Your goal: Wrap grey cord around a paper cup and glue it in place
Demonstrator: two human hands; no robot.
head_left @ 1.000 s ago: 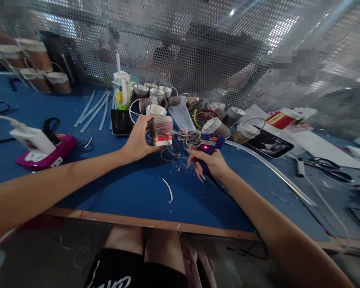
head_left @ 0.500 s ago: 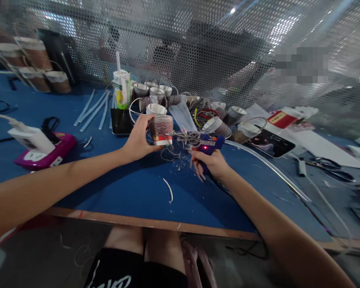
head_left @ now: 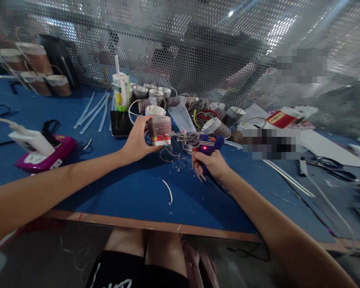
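- Blue gun [head_left: 211, 145] aimed left; your right grip [head_left: 212, 164] wraps it;
- cup [head_left: 160, 130] just left of its front, pinched in your left grip [head_left: 138, 139]; strands [head_left: 188, 137] hide any contact.

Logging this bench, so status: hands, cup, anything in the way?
Left hand holding partly wrapped cup. Right hand gripping glue gun. Tangled strands between cup and gun.

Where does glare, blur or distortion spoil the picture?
Head view: glare streaks the perforated screen, shapes behind it look indistinct; head view: pixel blocks hide a patch right of the glue gun; head view: the held cup has a clear outline.
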